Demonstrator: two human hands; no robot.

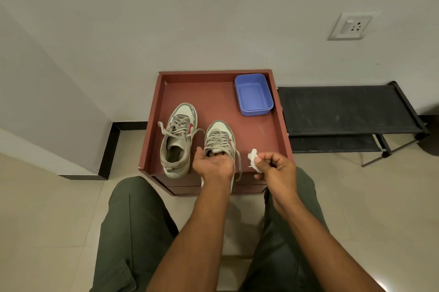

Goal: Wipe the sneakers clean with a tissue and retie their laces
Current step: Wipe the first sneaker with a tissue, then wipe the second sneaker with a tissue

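Observation:
Two grey-and-white sneakers with red side marks and loose grey laces sit on a red-brown wooden stand [273, 135]. The left sneaker [178, 139] stands free, toe pointing away. My left hand [212, 164] grips the right sneaker [219, 136] at its collar, fingers tucked into the opening, and its heel juts over the stand's front edge. Just right of that shoe, my right hand [273, 164] pinches a crumpled white tissue [253, 157] between thumb and fingers. One lace end hangs down beside my left wrist.
A blue plastic tub [253, 94] stands at the stand's back right corner. A low black rack [344, 111] sits to the right against the wall. My knees in green trousers flank the stand's front. A wall socket [350, 26] is high on the right.

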